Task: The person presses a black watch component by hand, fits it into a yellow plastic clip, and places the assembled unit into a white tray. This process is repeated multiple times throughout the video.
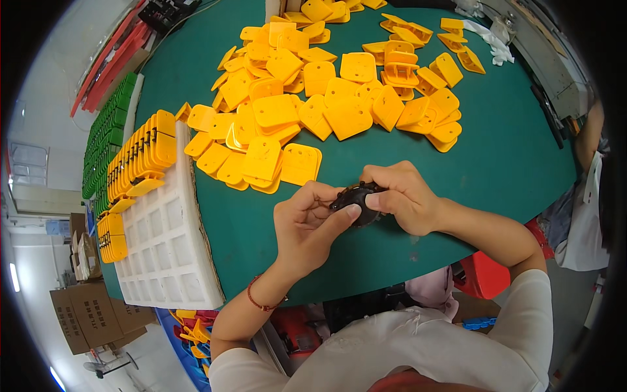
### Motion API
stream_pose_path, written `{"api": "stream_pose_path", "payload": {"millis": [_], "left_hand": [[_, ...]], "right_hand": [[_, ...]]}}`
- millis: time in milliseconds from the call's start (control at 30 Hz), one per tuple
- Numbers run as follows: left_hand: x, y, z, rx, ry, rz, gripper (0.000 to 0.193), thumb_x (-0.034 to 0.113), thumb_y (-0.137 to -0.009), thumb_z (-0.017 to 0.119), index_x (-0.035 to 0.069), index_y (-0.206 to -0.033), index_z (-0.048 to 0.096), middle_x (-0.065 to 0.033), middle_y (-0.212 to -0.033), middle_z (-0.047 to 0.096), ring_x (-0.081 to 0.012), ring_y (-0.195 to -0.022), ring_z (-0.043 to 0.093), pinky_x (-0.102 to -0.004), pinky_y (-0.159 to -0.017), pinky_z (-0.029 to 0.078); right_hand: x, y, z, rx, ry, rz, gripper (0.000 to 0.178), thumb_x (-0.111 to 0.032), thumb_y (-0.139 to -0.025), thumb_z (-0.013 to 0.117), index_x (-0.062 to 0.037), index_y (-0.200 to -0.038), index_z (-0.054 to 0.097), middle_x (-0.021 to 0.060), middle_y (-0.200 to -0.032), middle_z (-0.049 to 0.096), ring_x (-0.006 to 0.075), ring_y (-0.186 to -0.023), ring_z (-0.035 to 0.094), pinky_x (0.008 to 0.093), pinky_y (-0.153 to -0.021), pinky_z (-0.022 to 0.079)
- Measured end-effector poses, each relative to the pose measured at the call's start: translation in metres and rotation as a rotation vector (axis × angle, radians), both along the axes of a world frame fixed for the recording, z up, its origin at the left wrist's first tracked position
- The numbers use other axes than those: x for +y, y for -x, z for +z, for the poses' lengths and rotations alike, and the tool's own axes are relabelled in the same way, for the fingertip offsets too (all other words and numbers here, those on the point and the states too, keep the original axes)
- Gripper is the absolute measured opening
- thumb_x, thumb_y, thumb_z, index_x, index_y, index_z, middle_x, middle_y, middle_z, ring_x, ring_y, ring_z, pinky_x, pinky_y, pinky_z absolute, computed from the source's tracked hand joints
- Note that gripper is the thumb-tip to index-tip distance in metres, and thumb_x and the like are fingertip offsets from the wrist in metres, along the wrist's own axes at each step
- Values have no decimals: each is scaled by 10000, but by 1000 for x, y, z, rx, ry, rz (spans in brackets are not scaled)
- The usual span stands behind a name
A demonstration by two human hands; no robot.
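Between both hands, just above the near part of the green table (261, 261), is a small round black plastic part (360, 203) with knobs along its edge. My left hand (310, 225) grips its left side, thumb lying across the top. From the right, my right hand (406, 198) pinches the same part with thumb and bent forefinger. The fingers hide much of its underside. Beyond the hands lies a loose heap of yellow plastic plates (348, 116), many with rounded corners and a small hole.
At the left stands a white foam tray (157, 245) with square pockets. Rows of yellow clips (147, 150) with black parts stand on it, and green ones (108, 134) behind. White crumpled tissue (491, 40) lies far right. A red stool (483, 274) is below the table edge.
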State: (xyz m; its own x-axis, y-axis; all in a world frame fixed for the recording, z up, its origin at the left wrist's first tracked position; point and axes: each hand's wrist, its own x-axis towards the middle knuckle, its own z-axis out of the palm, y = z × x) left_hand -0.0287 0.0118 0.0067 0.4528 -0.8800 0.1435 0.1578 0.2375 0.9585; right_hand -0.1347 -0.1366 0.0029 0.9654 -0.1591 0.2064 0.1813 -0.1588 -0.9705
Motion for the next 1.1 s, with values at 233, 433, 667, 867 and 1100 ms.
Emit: {"api": "stream_pose_path", "payload": {"millis": [233,433,667,867,1100], "left_hand": [[-1,0,1,-14,13,14,166,-108,-775,531,-97,-937,498,-137,-890,588,-119,-787,580,-202,-680,479],[-1,-3,3,-92,-14,26,162,-97,-778,539,-100,-936,501,-131,-867,593,-109,-767,583,-186,-659,474],[-2,-2,3,-51,-31,30,145,-89,-780,543,-101,-919,504,-129,-856,597,-105,-757,584,-184,-643,477],[-1,-3,2,-63,-48,16,134,-83,-782,542,-104,-909,503,-133,-853,597,-109,-756,586,-186,-640,480],[-1,-3,3,-78,-53,7,127,-78,-784,541,-104,-903,503,-132,-846,598,-111,-754,589,-187,-638,482]], "right_hand": [[2,0,-4,-57,44,-41,146,-95,-787,496,-12,-685,431,89,-522,436,193,-434,378,289,-420,303],[0,-1,0,-53,163,-47,184,-141,-814,510,-18,-696,440,81,-511,421,185,-426,377,289,-414,296],[1,-2,-5,-64,114,-40,233,-189,-849,484,-15,-702,435,95,-539,420,195,-457,383,291,-436,307],[2,-2,-9,-68,81,-34,243,-189,-856,467,-12,-696,425,102,-544,407,212,-463,377,302,-441,308],[2,-2,-9,-71,94,-31,232,-180,-855,463,-12,-700,420,102,-541,396,217,-466,377,304,-443,308]]}}
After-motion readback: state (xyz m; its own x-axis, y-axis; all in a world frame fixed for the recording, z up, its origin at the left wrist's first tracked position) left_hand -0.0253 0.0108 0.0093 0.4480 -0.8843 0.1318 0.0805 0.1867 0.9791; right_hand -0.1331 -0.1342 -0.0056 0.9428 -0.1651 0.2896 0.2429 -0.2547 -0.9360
